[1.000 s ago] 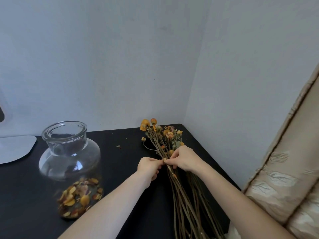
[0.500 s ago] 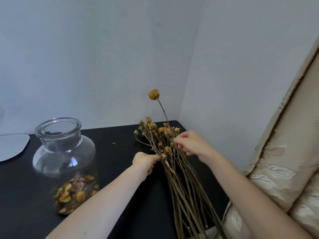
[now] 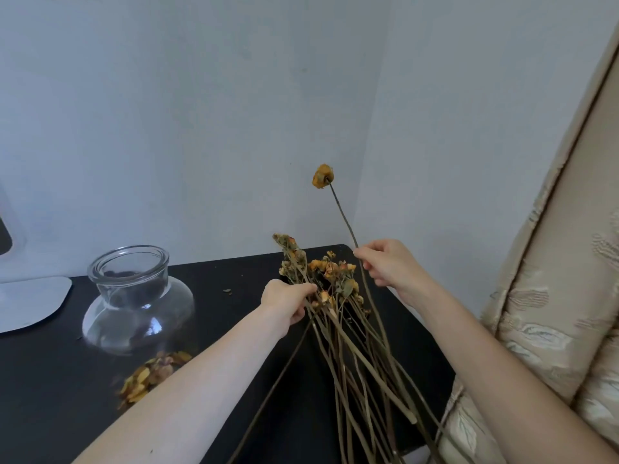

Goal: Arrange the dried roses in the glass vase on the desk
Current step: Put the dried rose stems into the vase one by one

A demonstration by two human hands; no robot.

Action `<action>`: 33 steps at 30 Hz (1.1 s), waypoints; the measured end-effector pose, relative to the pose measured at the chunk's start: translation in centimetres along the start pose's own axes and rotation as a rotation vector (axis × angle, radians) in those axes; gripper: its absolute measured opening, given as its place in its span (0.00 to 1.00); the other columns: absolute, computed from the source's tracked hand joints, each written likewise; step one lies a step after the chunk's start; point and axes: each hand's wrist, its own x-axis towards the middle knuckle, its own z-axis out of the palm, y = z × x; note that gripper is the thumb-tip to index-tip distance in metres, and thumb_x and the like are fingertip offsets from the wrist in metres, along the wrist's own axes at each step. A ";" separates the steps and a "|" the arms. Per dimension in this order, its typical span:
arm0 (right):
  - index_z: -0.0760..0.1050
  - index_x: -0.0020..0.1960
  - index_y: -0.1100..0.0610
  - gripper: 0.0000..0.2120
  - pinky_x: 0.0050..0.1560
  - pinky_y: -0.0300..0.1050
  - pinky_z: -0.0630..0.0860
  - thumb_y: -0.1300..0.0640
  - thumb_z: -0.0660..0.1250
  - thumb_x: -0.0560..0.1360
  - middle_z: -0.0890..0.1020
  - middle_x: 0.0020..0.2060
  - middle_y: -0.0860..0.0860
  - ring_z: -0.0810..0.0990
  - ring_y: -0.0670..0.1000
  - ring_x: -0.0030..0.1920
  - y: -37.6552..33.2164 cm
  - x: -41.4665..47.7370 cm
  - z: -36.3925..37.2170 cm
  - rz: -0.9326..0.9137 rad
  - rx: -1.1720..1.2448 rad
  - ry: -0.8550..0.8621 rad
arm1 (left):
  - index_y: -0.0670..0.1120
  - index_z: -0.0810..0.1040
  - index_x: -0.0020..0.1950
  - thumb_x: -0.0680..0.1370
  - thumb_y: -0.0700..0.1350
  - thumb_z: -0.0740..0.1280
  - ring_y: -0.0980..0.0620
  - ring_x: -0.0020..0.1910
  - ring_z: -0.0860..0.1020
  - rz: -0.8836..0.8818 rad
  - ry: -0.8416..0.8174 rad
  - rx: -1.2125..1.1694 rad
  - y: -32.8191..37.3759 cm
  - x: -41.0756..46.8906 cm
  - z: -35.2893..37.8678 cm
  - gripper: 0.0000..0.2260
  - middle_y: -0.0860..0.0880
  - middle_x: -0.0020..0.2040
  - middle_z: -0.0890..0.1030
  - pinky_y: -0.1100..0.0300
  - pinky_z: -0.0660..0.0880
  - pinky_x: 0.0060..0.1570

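A bundle of dried roses (image 3: 338, 316) with long brown stems lies on the black desk (image 3: 50, 380), heads toward the corner. My right hand (image 3: 388, 266) pinches one stem and lifts it, so its single orange rose (image 3: 322, 176) stands high above the rest. My left hand (image 3: 288, 301) grips a few stems near the flower heads and raises them slightly. The clear glass vase (image 3: 137, 299) stands to the left with dried petals (image 3: 150, 373) in its bottom, partly hidden by my left forearm.
Walls meet in a corner right behind the desk's far end. A patterned beige curtain (image 3: 552, 296) hangs at the right edge. A white flat base (image 3: 30, 301) sits at the far left. A small petal scrap (image 3: 227, 291) lies on the desk between vase and roses.
My right hand has pulled one rose up and to the right, away from the bundle. My left hand has taken hold of a few stems and lifted their heads.
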 end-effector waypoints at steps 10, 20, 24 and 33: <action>0.75 0.41 0.59 0.07 0.21 0.33 0.61 0.58 0.63 0.76 0.68 0.28 0.50 0.62 0.43 0.21 0.7 -0.6 0.6 0.021 -0.034 -0.033 | 0.35 0.82 0.48 0.72 0.43 0.73 0.52 0.26 0.66 -0.006 0.051 0.326 -2.9 -0.4 -1.0 0.12 0.47 0.28 0.70 0.64 0.66 0.24; 0.76 0.46 0.58 0.06 0.21 0.32 0.61 0.56 0.64 0.76 0.69 0.29 0.50 0.63 0.44 0.24 1.4 -1.0 0.9 0.006 -0.061 -0.052 | 0.45 0.80 0.32 0.70 0.60 0.70 0.54 0.32 0.76 0.262 -0.051 0.867 -5.1 -3.8 -4.2 0.18 0.51 0.30 0.78 0.62 0.72 0.34; 0.76 0.46 0.57 0.06 0.21 0.32 0.62 0.56 0.63 0.77 0.70 0.29 0.50 0.63 0.44 0.23 1.5 -1.3 1.1 0.013 -0.066 -0.051 | 0.52 0.81 0.32 0.70 0.54 0.72 0.54 0.42 0.79 0.294 -0.109 0.915 -5.2 -5.1 -4.4 0.10 0.54 0.37 0.81 0.60 0.74 0.42; 0.76 0.45 0.58 0.06 0.20 0.30 0.63 0.56 0.65 0.76 0.70 0.29 0.49 0.64 0.42 0.22 1.3 -1.5 0.8 0.020 -0.029 -0.022 | 0.49 0.78 0.31 0.73 0.48 0.71 0.59 0.36 0.75 0.392 -0.042 0.789 -3.1 -6.0 -4.3 0.11 0.54 0.33 0.77 0.66 0.68 0.34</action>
